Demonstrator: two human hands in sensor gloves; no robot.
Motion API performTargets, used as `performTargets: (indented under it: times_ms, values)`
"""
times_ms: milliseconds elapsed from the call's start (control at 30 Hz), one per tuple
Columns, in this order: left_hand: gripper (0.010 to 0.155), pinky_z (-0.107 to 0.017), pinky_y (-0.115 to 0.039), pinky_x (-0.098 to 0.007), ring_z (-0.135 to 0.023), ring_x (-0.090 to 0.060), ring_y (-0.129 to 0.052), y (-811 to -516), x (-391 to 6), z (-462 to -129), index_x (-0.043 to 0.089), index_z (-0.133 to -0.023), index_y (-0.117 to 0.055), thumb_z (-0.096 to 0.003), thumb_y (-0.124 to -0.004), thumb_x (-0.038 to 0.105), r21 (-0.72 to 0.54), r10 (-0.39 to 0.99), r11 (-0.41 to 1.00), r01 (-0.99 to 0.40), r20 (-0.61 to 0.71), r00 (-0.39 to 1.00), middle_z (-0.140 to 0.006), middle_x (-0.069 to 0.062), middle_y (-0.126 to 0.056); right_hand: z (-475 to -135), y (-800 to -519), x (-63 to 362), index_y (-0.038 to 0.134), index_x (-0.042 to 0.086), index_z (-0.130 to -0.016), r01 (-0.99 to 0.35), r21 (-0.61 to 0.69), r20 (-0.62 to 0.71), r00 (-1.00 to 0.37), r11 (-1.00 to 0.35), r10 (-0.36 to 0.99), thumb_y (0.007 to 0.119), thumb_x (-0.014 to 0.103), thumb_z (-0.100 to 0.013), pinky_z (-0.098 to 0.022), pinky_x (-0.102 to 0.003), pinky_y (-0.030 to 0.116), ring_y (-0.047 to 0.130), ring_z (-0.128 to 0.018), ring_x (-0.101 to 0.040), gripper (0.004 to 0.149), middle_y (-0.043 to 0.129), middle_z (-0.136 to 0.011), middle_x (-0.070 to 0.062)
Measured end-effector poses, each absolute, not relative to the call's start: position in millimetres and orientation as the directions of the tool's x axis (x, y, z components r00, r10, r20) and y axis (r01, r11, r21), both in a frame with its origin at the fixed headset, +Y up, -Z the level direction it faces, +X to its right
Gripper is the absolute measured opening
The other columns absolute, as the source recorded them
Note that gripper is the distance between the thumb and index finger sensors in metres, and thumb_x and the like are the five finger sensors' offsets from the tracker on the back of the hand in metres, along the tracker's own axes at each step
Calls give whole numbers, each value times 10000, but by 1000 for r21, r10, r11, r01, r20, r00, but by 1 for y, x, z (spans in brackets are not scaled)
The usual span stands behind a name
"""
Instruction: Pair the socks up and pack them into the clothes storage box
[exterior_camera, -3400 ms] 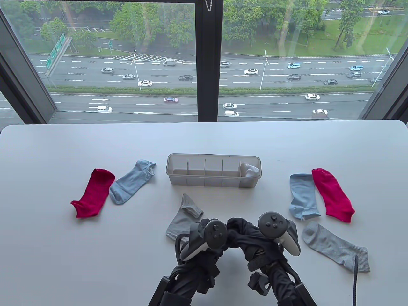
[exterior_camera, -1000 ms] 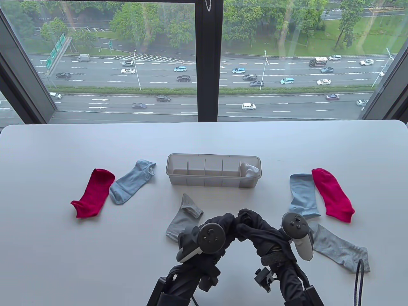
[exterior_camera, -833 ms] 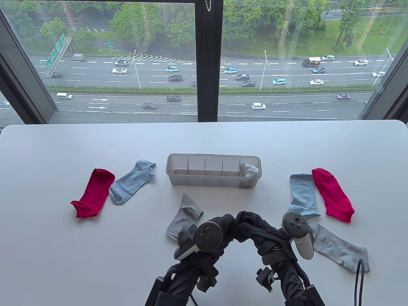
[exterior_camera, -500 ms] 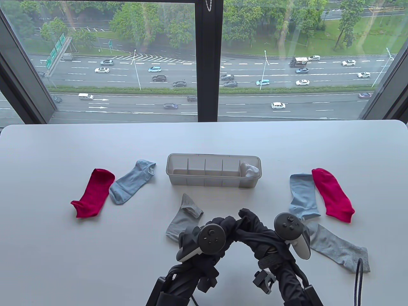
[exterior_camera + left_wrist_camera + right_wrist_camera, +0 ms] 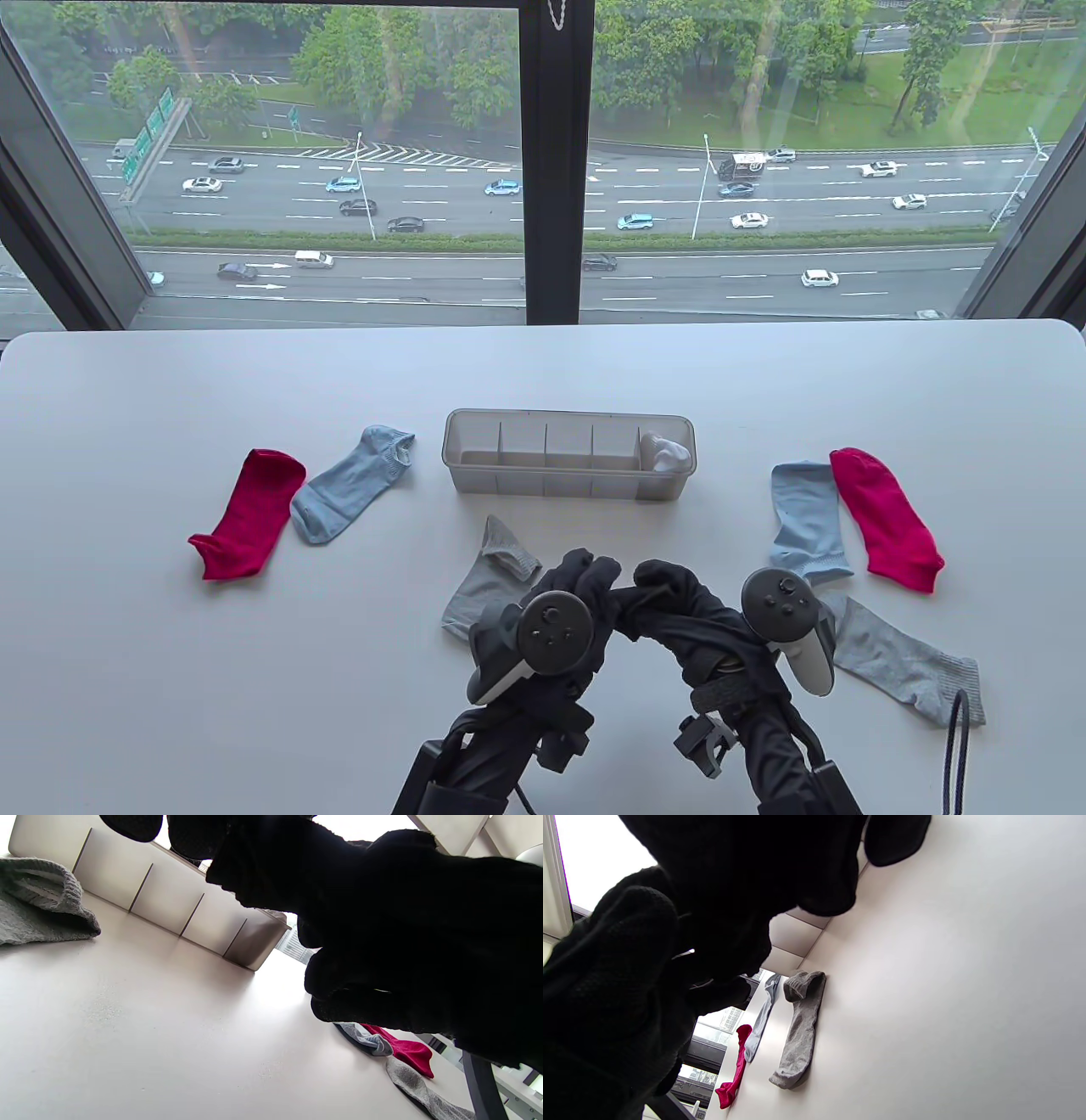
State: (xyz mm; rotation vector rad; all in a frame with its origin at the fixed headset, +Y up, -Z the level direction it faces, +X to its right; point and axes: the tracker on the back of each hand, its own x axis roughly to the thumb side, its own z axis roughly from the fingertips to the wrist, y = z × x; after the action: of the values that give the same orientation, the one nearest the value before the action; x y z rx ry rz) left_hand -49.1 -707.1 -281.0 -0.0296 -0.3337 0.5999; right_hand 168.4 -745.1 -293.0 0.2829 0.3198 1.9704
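Socks [image 5: 884,518] ring the storage box [image 5: 568,463]; left hand [image 5: 585,586] and right hand [image 5: 670,586] together grip black fabric [image 5: 632,604].

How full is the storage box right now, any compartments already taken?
Mostly empty. The storage box has five compartments; only the rightmost holds a white sock bundle. The other four show bare bottoms in the table view.

Knitted cloth socks [image 5: 888,514] — ribbed cuffs; translucent matt plastic box [image 5: 568,486]; smooth matt white table [image 5: 254,679].
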Motion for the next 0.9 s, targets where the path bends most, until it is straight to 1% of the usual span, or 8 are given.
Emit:
performTargets:
  times_ms: [100,167,233,333,367,467,767,900]
  values:
    - [661,-665,-614,-662,-903,-492,-734,-723,-57,-287,150,-1094,-338,-534,-456,481,-302,691,719,-626,208,693,-1055,-259,-623,-294,-744,164,493,436,-1016,-861,414,33,-312,-297,950,803,374,-567,-781,-563,538,811,-842,-226,549,701,-1036,-57]
    - [648,-608,-671,-650,-758,-471,-839,-730,-58,-291,96,-1072,-470,-537,-483,462,-396,802,588,-706,166,574,-947,-269,-729,-294,-745,166,509,434,-1013,-858,405,37,-331,-317,943,815,361,-558,-783,-562,533,807,-839,-232,553,702,-1033,-61]
    - [591,-577,-659,-641,-672,-432,-831,-728,-58,-292,65,-1029,-551,-533,-608,381,-329,851,523,-786,150,503,-872,-264,-741,-293,-744,167,480,407,-1038,-851,373,50,-380,-371,923,808,365,-568,-773,-582,526,786,-887,-257,575,688,-1060,-60]
    - [569,-593,-650,-623,-670,-382,-806,-716,-57,-291,89,-1014,-529,-520,-663,338,-231,709,705,-670,255,658,-863,-236,-711,-289,-736,162,327,355,-1105,-777,253,127,-564,-577,816,829,390,-542,-781,-615,442,522,-1049,-385,755,440,-1172,-112]
    - [564,-602,-649,-620,-683,-376,-803,-714,-56,-290,98,-1013,-528,-519,-670,331,-194,639,768,-610,297,710,-874,-227,-706,-288,-731,161,306,345,-1111,-698,208,195,-657,-686,728,831,419,-531,-777,-603,470,503,-1059,-379,786,424,-1177,-109]
    - [557,-632,-609,-636,-720,-399,-769,-711,-50,-286,116,-1014,-523,-516,-699,293,-189,598,799,-570,341,725,-904,-226,-676,-286,-725,157,352,349,-1104,-585,165,275,-746,-794,607,847,422,-502,-763,-590,524,523,-1064,-377,784,509,-1165,-69]
    - [585,-621,-643,-626,-683,-381,-808,-704,-44,-280,118,-1001,-507,-505,-763,293,-114,502,861,-496,349,791,-861,-235,-706,-281,-714,151,393,296,-1109,-483,70,346,-809,-873,475,851,411,-494,-763,-597,508,485,-1072,-406,776,472,-1186,-131]
    - [585,-629,-684,-612,-708,-368,-841,-701,-41,-279,121,-1000,-479,-511,-735,314,-154,570,809,-567,438,695,-872,-215,-730,-285,-720,147,429,279,-1099,-519,210,324,-763,-829,559,821,364,-518,-759,-595,531,518,-1070,-408,706,537,-1175,-85]
